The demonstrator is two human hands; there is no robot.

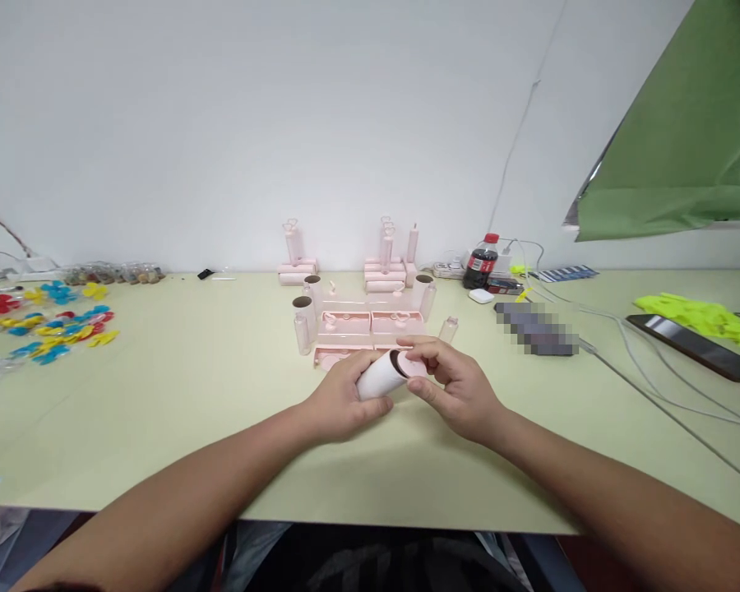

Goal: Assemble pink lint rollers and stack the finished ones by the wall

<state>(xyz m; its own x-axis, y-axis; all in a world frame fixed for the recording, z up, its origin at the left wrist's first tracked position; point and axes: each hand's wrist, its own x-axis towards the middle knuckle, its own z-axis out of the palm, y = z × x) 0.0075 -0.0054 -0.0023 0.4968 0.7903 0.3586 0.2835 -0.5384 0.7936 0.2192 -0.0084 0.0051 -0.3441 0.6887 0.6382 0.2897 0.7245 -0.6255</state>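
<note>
A white paper roll with a brown cardboard core (379, 376) lies tilted in my left hand (340, 400), whose fingers wrap round it. My right hand (460, 386) pinches a round pale-pink cap (412, 365) at the roll's open right end. The cap sits partly over the opening, and a dark gap shows on its left side. Just beyond my hands are open pink trays (344, 325) with clear lids. Upright rolls (302, 308) and clear cylinders (449, 329) stand on both sides of these trays.
Pink handled pieces (387, 247) stand on pink boxes (384, 275) by the wall. Coloured plastic flower-like pieces (55, 329) lie left. To the right are a cola bottle (481, 263), a pixelated dark object (536, 329), white cables (629, 353), a phone (691, 347) and neon-yellow pieces (703, 316).
</note>
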